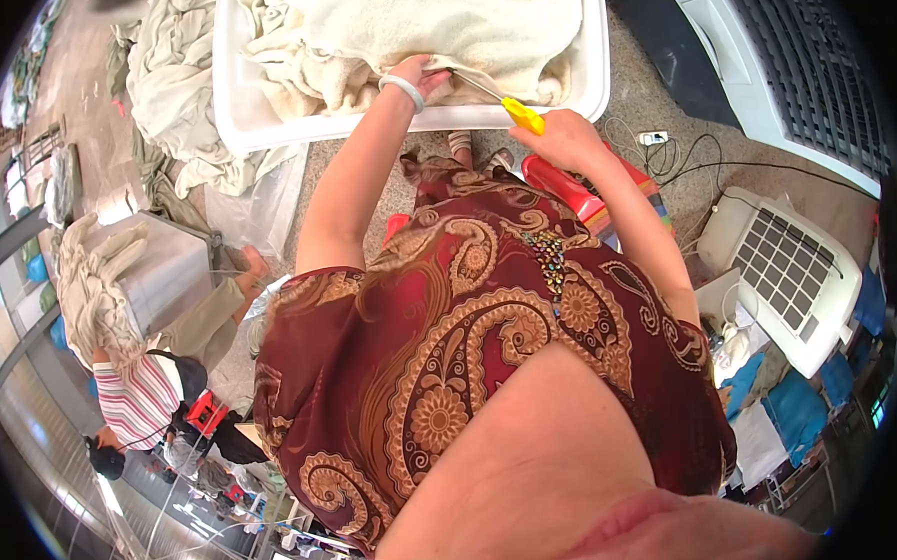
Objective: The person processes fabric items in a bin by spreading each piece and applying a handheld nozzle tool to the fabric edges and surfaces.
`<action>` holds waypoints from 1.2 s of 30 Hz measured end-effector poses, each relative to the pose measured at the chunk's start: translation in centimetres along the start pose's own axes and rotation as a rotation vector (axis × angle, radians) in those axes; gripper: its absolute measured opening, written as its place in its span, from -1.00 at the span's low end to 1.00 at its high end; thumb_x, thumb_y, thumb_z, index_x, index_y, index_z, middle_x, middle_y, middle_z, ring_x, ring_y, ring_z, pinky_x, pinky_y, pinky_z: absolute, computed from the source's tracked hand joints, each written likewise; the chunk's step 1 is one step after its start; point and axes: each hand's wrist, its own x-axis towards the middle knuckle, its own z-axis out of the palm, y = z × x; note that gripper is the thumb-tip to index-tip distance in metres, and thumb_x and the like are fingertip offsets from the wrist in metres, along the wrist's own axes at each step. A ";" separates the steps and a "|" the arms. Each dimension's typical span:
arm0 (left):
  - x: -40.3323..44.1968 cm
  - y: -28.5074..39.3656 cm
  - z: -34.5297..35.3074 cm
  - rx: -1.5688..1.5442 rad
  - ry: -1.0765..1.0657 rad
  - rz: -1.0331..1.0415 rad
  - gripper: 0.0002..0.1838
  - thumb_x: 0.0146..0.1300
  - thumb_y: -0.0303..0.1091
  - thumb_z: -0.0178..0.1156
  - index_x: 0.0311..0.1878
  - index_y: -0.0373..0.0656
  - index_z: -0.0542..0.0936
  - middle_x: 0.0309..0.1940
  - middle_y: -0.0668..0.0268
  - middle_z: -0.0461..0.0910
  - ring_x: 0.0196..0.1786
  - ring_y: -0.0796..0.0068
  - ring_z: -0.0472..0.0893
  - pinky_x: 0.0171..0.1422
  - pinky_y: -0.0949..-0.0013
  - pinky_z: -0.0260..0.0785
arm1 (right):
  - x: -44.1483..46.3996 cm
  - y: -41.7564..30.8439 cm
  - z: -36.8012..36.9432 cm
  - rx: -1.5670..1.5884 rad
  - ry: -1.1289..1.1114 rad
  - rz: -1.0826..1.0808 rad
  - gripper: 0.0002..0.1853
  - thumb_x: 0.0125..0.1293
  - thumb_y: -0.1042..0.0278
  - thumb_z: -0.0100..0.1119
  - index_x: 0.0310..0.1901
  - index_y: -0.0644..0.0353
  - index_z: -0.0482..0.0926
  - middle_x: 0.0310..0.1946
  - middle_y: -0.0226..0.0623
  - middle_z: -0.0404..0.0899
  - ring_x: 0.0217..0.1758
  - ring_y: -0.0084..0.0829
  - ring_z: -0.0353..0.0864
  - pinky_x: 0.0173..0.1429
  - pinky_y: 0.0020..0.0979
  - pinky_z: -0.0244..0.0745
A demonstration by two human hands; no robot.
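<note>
A cream-coloured knitted cloth [437, 20] lies bunched in a white plastic tub [229, 109] in front of me. My left hand [424, 76], with a pale band on the wrist, holds the near edge of the cloth. My right hand [571, 142] is closed around a yellow-handled tool [523, 116]. Its thin metal shaft points left toward my left fingers, and its tip is at the cloth edge there. Whether the tip is hooked or straight is too small to tell.
More pale cloth [180, 82] is heaped left of the tub. Something red [570, 190] lies below my right hand. Cables and a white socket block [653, 138] lie on the floor at right, near a large pale machine [728, 38]. Another person [148, 393] sits at left.
</note>
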 end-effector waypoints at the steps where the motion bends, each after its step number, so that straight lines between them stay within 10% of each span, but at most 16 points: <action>1: 0.0 -0.1 0.4 -0.008 -0.024 0.005 -0.78 0.22 -0.39 -0.06 -0.14 -0.33 0.36 -0.26 0.10 0.45 -0.30 0.28 0.53 -0.30 0.41 0.53 | 0.1 0.5 -0.1 0.001 0.000 -0.001 -0.36 0.08 -0.24 -0.12 -0.54 0.34 0.54 -0.52 0.00 0.53 -0.34 -0.08 0.53 -0.23 -0.18 0.40; 13: 0.1 -2.6 1.9 0.062 0.020 -0.075 -0.65 0.20 -0.35 0.02 0.01 -0.23 0.23 -0.13 0.10 0.36 -0.14 0.22 0.43 0.02 0.15 0.37 | -2.5 4.2 -0.1 0.131 0.062 0.046 -0.41 0.08 -0.21 -0.10 -0.44 0.29 0.56 -0.47 0.04 0.52 -0.32 -0.04 0.51 -0.18 -0.16 0.38; 22: -0.5 -4.1 4.2 0.244 -0.055 -0.249 -0.77 0.22 -0.37 0.00 -0.12 -0.29 0.34 -0.28 0.08 0.45 -0.26 0.29 0.53 -0.30 0.45 0.50 | -4.2 6.7 0.7 0.174 0.041 0.087 -0.48 0.10 -0.16 -0.11 -0.40 0.23 0.54 -0.49 0.04 0.51 -0.32 0.01 0.49 -0.20 -0.10 0.34; 24: -0.8 -3.4 3.8 0.341 -0.338 -0.188 -0.75 0.24 -0.40 -0.03 -0.07 -0.32 0.32 -0.21 0.07 0.45 -0.20 0.31 0.54 -0.32 0.56 0.49 | -4.3 6.9 0.8 0.173 0.042 0.103 -0.49 0.10 -0.15 -0.10 -0.40 0.23 0.54 -0.49 0.04 0.51 -0.32 0.02 0.48 -0.21 -0.09 0.33; 28: -3.3 -2.4 4.5 0.137 -0.601 -0.063 -0.70 0.24 -0.38 -0.02 -0.05 -0.38 0.32 -0.16 0.10 0.43 -0.12 0.27 0.53 -0.23 0.58 0.49 | -5.2 7.1 0.3 0.211 0.109 0.057 -0.49 0.09 -0.15 -0.10 -0.40 0.23 0.53 -0.50 0.03 0.51 -0.33 0.01 0.48 -0.21 -0.10 0.33; 36: -2.1 -3.3 5.1 0.123 -0.442 -0.110 -0.75 0.16 -0.51 0.05 -0.12 -0.44 0.35 -0.17 0.09 0.43 -0.11 0.21 0.51 -0.05 0.51 0.49 | -4.3 7.7 1.5 0.190 0.083 0.073 -0.49 0.08 -0.15 -0.07 -0.42 0.25 0.53 -0.50 0.03 0.51 -0.32 0.00 0.49 -0.20 -0.11 0.34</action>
